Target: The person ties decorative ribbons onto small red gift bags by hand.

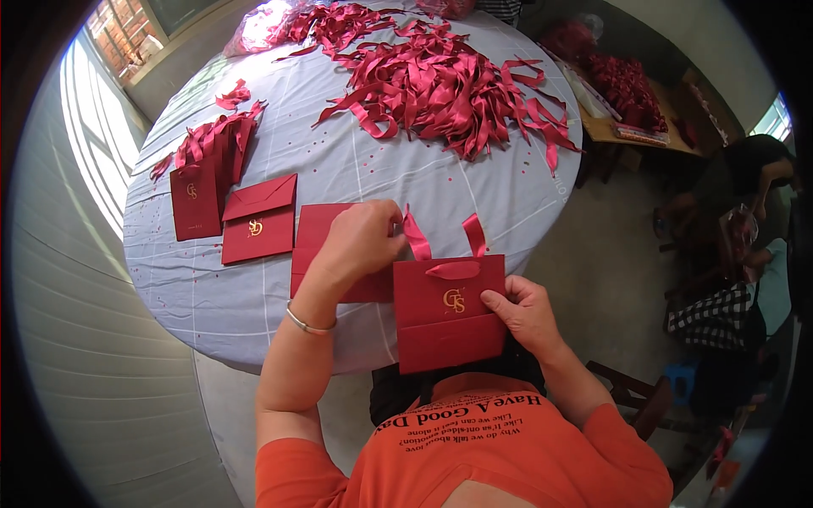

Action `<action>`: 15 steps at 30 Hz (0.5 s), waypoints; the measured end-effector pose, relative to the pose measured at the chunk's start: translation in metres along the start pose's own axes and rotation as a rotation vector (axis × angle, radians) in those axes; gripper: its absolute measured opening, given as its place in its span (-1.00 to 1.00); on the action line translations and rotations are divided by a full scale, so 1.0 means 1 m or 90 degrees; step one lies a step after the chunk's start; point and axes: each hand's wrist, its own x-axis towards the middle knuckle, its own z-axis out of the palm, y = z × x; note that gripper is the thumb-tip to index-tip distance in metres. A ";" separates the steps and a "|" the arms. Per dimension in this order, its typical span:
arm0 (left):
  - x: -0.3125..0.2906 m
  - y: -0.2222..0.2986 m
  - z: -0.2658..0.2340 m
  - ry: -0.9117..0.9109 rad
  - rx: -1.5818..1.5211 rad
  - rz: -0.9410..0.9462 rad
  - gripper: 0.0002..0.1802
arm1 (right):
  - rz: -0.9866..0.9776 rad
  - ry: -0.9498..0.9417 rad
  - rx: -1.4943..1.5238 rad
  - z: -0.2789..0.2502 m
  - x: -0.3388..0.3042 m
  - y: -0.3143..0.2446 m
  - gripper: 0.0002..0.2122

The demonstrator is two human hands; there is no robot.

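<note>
Right hand (527, 311) holds bag (450, 340) mouth-forward, seemingly lengthwise.

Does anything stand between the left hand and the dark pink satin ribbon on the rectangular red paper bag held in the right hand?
Nothing visible does. The left hand is beside the ribbon's left upright strip; whether they touch is unclear. A second red paper bag lies partly hidden by that hand, not between them.

The held paper bag (450, 314) is red, gold-printed; the ribbon pile (440, 85) crimson; the tablecloth (212, 296) grey-blue, white-lined; the shirt (457, 440) orange, black-printed.
</note>
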 end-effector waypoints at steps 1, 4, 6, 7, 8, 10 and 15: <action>0.003 -0.006 -0.002 -0.049 -0.130 -0.025 -0.63 | -0.011 -0.005 0.009 -0.001 -0.002 -0.010 -0.88; 0.005 -0.008 -0.008 -0.089 -0.433 -0.124 -0.57 | -0.011 -0.016 0.071 -0.004 0.006 -0.023 -0.87; 0.003 -0.004 -0.011 -0.104 -0.501 -0.150 -0.51 | -0.001 -0.021 0.126 -0.007 0.014 -0.030 -0.85; 0.003 0.002 -0.019 -0.134 -0.529 -0.235 -0.46 | 0.041 -0.030 0.187 -0.010 0.018 -0.033 -0.84; 0.003 0.006 -0.024 -0.165 -0.554 -0.320 -0.41 | 0.083 -0.039 0.249 -0.012 0.020 -0.036 -0.82; -0.001 0.008 -0.027 -0.209 -0.619 -0.292 -0.40 | 0.086 -0.052 0.264 -0.012 0.023 -0.031 -0.81; 0.001 -0.016 0.006 -0.396 -0.877 -0.108 -0.42 | 0.114 -0.159 0.248 0.007 0.014 -0.036 -0.82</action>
